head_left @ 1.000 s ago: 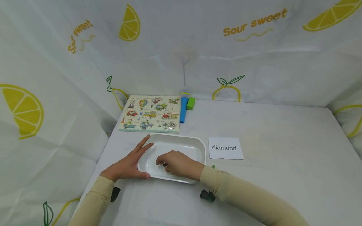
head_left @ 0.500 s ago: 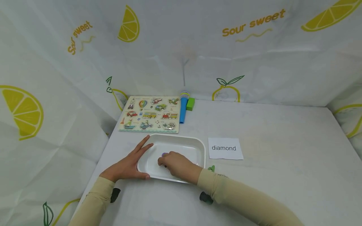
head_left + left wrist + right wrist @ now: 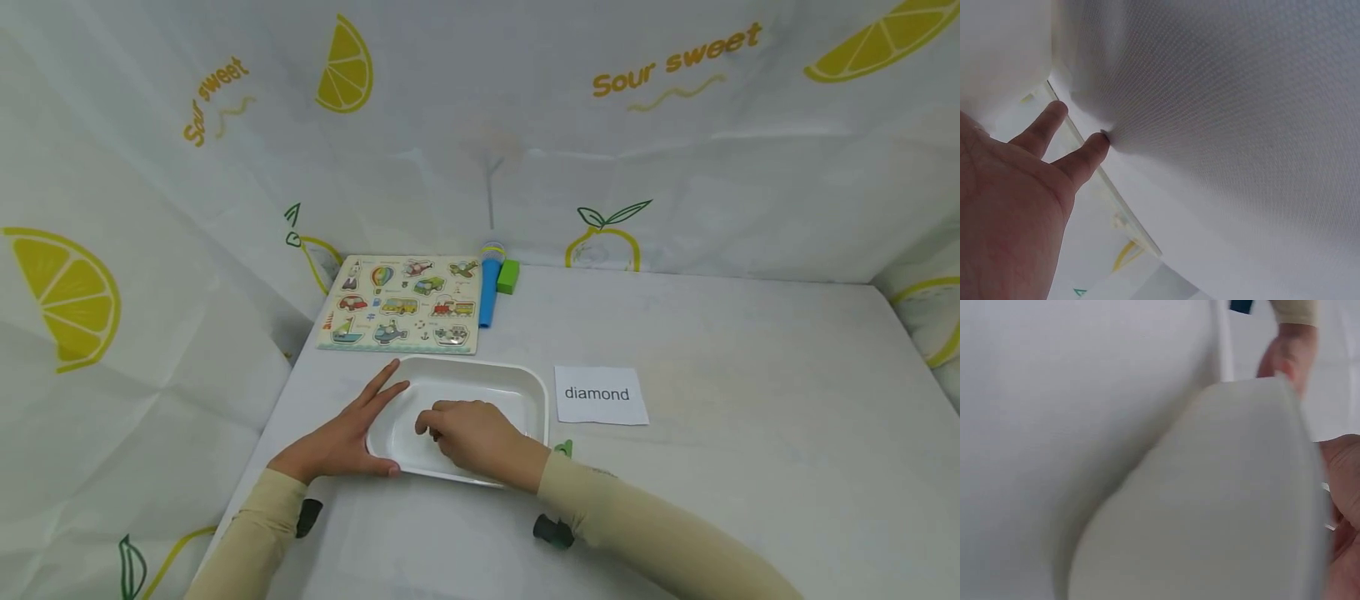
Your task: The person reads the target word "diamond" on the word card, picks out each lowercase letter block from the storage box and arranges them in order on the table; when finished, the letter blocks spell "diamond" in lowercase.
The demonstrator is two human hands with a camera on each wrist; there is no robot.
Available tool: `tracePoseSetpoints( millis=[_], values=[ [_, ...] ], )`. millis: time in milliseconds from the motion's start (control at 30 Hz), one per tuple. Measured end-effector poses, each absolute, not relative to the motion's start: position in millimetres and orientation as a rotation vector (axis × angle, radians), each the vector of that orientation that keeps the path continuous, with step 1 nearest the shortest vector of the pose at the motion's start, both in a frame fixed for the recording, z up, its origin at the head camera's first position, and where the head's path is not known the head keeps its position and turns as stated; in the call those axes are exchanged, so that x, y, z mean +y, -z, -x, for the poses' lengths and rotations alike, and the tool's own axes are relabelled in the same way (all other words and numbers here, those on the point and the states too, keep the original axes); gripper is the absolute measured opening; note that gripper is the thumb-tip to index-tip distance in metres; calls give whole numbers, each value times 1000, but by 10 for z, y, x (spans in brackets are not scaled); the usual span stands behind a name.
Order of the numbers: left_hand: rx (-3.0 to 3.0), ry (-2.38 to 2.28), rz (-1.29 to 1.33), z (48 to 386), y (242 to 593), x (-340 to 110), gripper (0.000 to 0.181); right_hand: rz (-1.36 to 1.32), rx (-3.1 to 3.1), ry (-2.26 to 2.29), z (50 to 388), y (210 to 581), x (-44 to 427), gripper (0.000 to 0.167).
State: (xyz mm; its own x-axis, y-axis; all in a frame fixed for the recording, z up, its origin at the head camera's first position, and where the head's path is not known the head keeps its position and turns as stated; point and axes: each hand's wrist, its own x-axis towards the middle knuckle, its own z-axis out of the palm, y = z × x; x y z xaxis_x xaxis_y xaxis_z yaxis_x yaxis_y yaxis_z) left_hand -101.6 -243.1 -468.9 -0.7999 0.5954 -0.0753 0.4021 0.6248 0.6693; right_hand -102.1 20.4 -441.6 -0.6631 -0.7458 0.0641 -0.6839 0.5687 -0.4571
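The left hand [image 3: 341, 437], fingers spread, is bracing the tray [image 3: 480, 375] on the bench [image 3: 712, 358]; the right hand [image 3: 476, 437] is sitting curled inside it, any grasp hidden. Handling inside seems underway, probably next calling for a steady tray.

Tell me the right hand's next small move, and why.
Probably lift the right hand slightly: its curled fingers hide what, if anything, they hold over the white tray, while the left hand, fingers spread, spans the tray's left end.
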Motion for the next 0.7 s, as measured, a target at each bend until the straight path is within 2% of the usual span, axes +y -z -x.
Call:
tracePoseSetpoints(
  millis=[367,567,700],
  values=[
    [2572,-932,-750,1015,4699,-2422,119,1072,2419,1314,996,3994,891,31],
    [2572,-937,-754,1011,4690,-2418,118,981,2430,1384,945,3892,1292,26],
    [2568,-935,-756,1008,4686,-2411,117,948,2488,1373,919,3870,1545,31]
  ],
)
